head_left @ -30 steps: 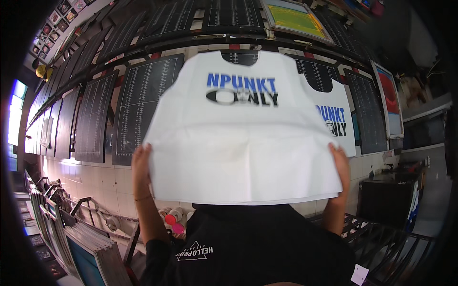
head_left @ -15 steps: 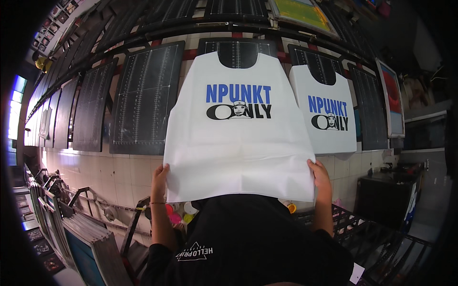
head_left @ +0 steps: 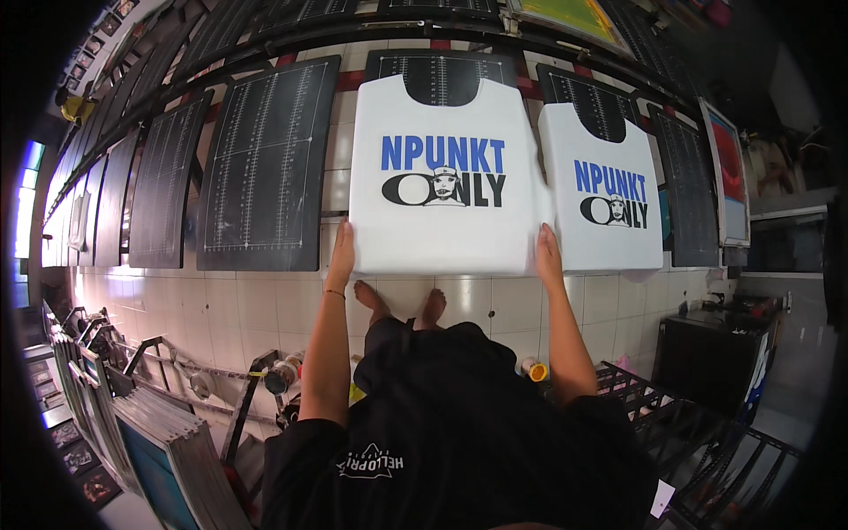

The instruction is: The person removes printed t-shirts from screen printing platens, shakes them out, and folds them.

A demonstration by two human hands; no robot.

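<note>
A white shirt [head_left: 446, 234] with a blue and black print of lettering and a capped head lies smooth over a black printing board [head_left: 439, 75], the board's top showing through the round neck. My left hand [head_left: 342, 253] rests along the shirt's lower left side, fingers stretched out and pointing away from me. At the lower right side my right hand [head_left: 548, 252] lies against the edge in the same way, its fingers partly hidden by the cloth. The shirt's hem is tucked round the near end of the board. Close by on the right, a second white shirt [head_left: 609, 250] carries the same print.
Bare black boards with white ruled marks, such as one board [head_left: 261, 168], stand in a row to the left. A framed screen [head_left: 727, 177] is at the right. Stacked frames [head_left: 172, 442] stand low on the left, a black cabinet [head_left: 711, 367] at right. Tiled floor [head_left: 256, 305] runs beneath.
The loose lower part of the shirt has gone down flat over the board's near end. Both hands have moved away from me and inward, from the held hem to the shirt's sides.
</note>
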